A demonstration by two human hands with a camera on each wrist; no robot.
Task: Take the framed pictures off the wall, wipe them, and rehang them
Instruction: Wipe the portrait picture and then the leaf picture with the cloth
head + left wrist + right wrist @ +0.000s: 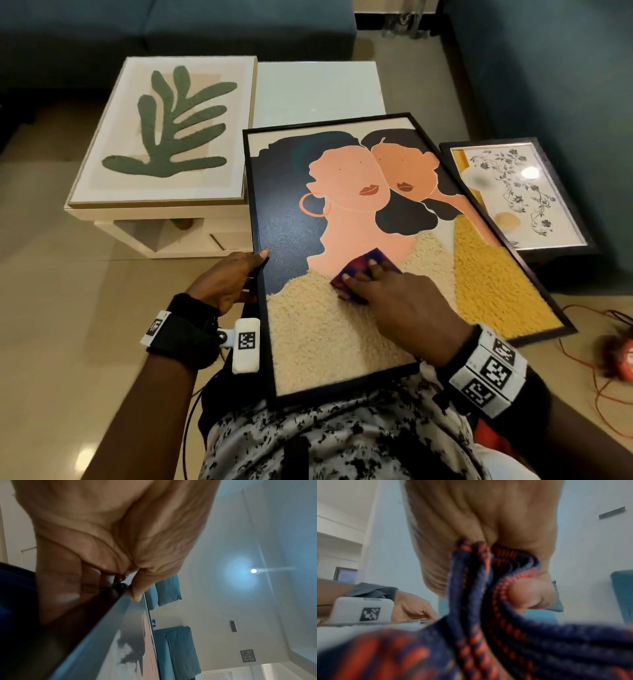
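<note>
Wiping under way on the portrait picture point(359, 240).
Your left hand point(227, 279) grips its left edge; your right hand point(394, 291) presses the cloth point(359, 270) mid-glass, long axis running away from you.

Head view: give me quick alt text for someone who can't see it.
The right hand presses a folded purple-red cloth on a black-framed portrait of two faces, while the left hand grips its left edge. A leaf print lies on a white table; a floral frame lies on the right.

We see one picture point(376, 240) on the lap — another point(164, 137) on the table point(318, 89) left, a third point(517, 192) right.
</note>
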